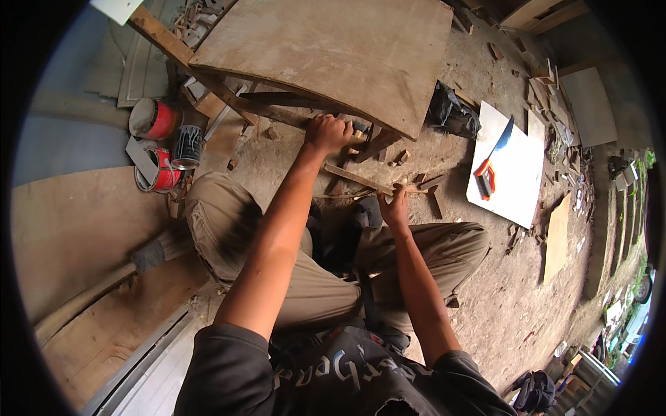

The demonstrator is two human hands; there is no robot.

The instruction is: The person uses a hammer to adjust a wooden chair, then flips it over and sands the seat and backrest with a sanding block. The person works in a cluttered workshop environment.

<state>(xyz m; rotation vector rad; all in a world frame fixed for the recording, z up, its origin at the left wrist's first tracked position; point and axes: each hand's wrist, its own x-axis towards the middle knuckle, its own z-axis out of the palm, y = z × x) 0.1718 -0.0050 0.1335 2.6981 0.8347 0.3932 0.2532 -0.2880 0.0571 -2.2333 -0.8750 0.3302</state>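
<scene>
My left hand (328, 133) is closed in a fist beside the lower rail (281, 115) of a low wooden table (326, 52), just under the edge of its top. A short dark piece (361, 128) shows to the right of that fist; what the fingers grip is hidden. Between my knees, my right hand (395, 206) pinches one end of a thin wooden strip (355, 178), which slants up and left toward the table. Small wood offcuts lie on the ground around the strip.
A handsaw with an orange handle (485, 179) rests on a white board (520, 177) at the right. Two red cans (166, 119) and a black can (187, 147) stand at the left. A black plastic bag (454, 109) sits beside the table. Plywood (557, 239) and scraps lie farther right.
</scene>
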